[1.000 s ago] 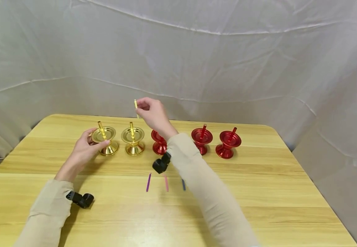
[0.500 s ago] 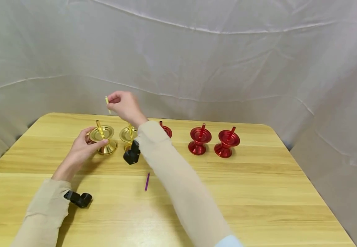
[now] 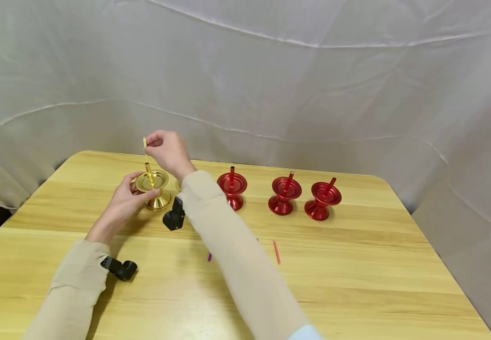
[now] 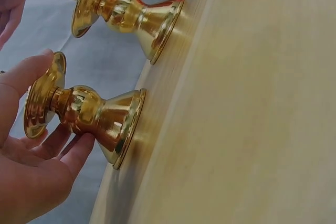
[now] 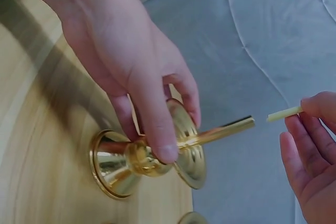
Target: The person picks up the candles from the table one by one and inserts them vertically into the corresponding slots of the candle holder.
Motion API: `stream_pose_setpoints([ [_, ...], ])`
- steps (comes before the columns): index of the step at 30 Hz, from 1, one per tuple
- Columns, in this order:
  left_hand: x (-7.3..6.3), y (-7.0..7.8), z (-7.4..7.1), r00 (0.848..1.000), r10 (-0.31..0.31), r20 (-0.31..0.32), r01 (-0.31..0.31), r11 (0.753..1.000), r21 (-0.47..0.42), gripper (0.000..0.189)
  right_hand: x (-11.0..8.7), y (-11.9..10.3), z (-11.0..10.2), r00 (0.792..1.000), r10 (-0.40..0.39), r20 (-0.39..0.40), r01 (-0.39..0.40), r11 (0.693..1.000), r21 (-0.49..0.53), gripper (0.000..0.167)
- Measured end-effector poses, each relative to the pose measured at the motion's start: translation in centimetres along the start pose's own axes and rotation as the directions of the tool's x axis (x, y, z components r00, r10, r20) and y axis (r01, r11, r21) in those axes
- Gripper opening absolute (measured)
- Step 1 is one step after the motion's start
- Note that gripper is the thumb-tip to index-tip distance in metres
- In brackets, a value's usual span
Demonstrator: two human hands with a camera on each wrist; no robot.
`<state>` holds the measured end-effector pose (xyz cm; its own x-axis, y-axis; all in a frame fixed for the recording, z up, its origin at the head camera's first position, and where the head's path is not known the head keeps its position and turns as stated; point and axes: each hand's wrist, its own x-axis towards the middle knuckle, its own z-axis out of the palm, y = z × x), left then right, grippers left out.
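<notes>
My left hand (image 3: 124, 200) grips the leftmost gold candle holder (image 4: 84, 108) by its dish and stem, and the holder stands on the table. A thin gold tube (image 5: 223, 131) rises from the middle of the dish. Between thumb and fingertips my right hand (image 3: 168, 150) pinches a small pale yellow candle (image 5: 283, 114). The candle's lower end is just above the tube's open top, lined up with it and a little apart in the right wrist view. A second gold candle holder (image 4: 123, 14) is beside the first, mostly hidden by my right arm in the head view.
Three red candle holders, the left one (image 3: 232, 184), the middle one (image 3: 285, 191) and the right one (image 3: 323, 198), stand in a row to the right. A pink candle (image 3: 276, 252) and a partly covered purple candle (image 3: 209, 257) lie on the wooden table (image 3: 356, 283). A grey cloth (image 3: 245, 85) hangs behind.
My right hand has carried the yellow candle left and then down to above the leftmost gold holder's tube. My left hand keeps its hold on that holder. The head view has shifted slightly.
</notes>
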<state>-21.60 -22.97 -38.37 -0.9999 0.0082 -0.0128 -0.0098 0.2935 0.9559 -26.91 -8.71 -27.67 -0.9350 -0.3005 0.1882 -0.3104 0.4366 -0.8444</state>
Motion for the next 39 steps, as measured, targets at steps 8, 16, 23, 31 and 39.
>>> stream_pose_setpoints([
  [8,0.3,-0.2,0.2,1.000,-0.008,0.004,0.008,1.000,0.002,0.084,-0.3,0.6,0.6,1.000,-0.012,0.004,0.012,1.000,0.000,0.008],
  [16,0.1,0.1,0.1,1.000,-0.008,0.002,0.008,1.000,0.010,0.085,-0.3,0.6,1.0,0.999,-0.030,0.018,0.030,0.999,-0.028,0.009],
  [23,0.0,0.0,0.3,1.000,-0.016,0.009,0.016,1.000,0.013,0.086,-0.8,1.7,1.2,0.999,-0.015,0.040,0.017,0.999,-0.030,0.010],
  [31,0.2,0.1,0.6,1.000,-0.011,0.020,0.011,1.000,0.000,0.086,-0.9,1.9,0.2,0.998,0.002,0.057,-0.003,1.000,0.030,0.013],
  [39,0.0,0.0,0.2,1.000,-0.020,0.010,0.020,1.000,0.012,0.089,-1.3,-0.5,-2.8,0.991,-0.111,0.079,0.109,0.994,0.020,0.021],
])
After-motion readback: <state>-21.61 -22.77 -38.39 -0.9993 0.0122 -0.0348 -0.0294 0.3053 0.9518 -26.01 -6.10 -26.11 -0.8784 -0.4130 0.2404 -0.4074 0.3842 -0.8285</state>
